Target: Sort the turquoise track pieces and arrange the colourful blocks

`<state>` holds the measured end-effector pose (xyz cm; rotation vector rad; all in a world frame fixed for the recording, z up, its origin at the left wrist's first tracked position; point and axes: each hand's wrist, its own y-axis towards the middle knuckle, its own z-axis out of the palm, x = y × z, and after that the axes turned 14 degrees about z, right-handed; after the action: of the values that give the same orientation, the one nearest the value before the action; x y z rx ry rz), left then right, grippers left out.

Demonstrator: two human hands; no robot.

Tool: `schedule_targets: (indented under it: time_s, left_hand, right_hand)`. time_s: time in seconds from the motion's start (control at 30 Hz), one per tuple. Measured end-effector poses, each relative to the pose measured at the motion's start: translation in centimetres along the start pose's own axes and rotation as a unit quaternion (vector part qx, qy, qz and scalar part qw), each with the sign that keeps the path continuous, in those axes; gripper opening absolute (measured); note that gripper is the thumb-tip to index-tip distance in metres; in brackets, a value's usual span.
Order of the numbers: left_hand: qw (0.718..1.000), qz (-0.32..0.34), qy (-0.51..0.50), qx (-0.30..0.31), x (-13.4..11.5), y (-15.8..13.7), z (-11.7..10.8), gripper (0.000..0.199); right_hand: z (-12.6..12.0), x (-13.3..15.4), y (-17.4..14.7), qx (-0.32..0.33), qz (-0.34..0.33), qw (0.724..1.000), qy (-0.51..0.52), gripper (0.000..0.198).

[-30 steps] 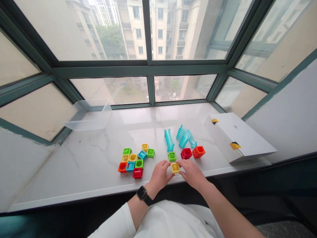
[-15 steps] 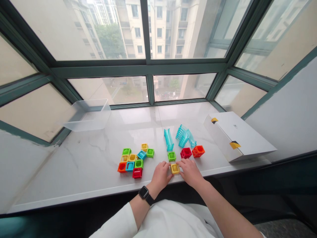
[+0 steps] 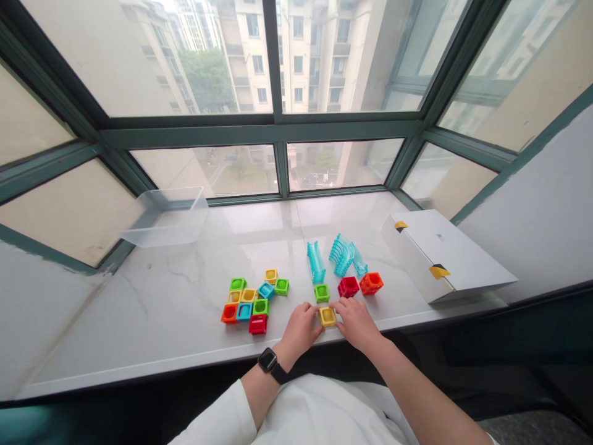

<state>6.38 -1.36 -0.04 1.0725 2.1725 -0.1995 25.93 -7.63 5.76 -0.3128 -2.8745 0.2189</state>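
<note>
Between my two hands sits a yellow toy block (image 3: 327, 317) with a round recess in its top, close to the front edge of the marble ledge. My left hand (image 3: 302, 327) grips its left side, and my right hand (image 3: 356, 321) grips its right side. Just beyond it stands a green block (image 3: 321, 293). Further right are a dark red block (image 3: 348, 287) and an orange-red block (image 3: 371, 283). Behind the green block lies a straight clear-blue track piece (image 3: 315, 262), with curved blue track pieces (image 3: 343, 254) beside it.
Left of my hands lies a cluster of several coloured blocks (image 3: 244, 311), with a red block (image 3: 258, 324) nearest the edge. A clear plastic bin (image 3: 167, 235) stands at the back left. A white box (image 3: 449, 253) with yellow-black tabs is on the right, below the windows.
Both hands keep their hold on the yellow block, which has barely moved. The view has shifted very slightly; the other blocks and track pieces lie as before.
</note>
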Motion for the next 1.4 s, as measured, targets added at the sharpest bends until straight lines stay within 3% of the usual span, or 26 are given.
schedule_targets:
  time_s: [0.17, 0.47, 0.73, 0.9, 1.17, 1.4]
  left_hand:
    - [0.999, 0.009, -0.052, -0.005, 0.3, -0.9, -0.9, 0.061]
    - [0.986, -0.010, -0.133, -0.097, 0.5, -5.0, -5.3, 0.043]
    - [0.963, -0.078, -0.112, -0.230, 1.6, -8.5, -11.9, 0.036]
    - [0.949, -0.117, -0.031, -0.290, 3.9, -10.1, -14.4, 0.037]
    - [0.945, -0.096, 0.098, -0.297, 5.9, -10.8, -15.6, 0.031]
    - [0.956, -0.054, 0.178, -0.229, 6.9, -9.7, -13.6, 0.035]
  right_hand:
    - [-0.3, -0.2, -0.3, -0.004, -0.001, 1.000, 0.012, 0.054]
    - [-1.0, 1.2, -0.7, -0.009, -0.007, 0.999, 0.038, 0.041]
    - [-0.3, 1.2, 0.1, 0.012, 0.006, 1.000, 0.002, 0.040]
    - [-0.4, 1.2, 0.1, 0.012, 0.005, 1.000, -0.007, 0.038]
    - [-1.3, 1.9, -0.2, -0.009, 0.004, 1.000, 0.017, 0.046]
    - [-1.4, 4.5, 0.1, -0.050, -0.057, 0.994, 0.082, 0.032]
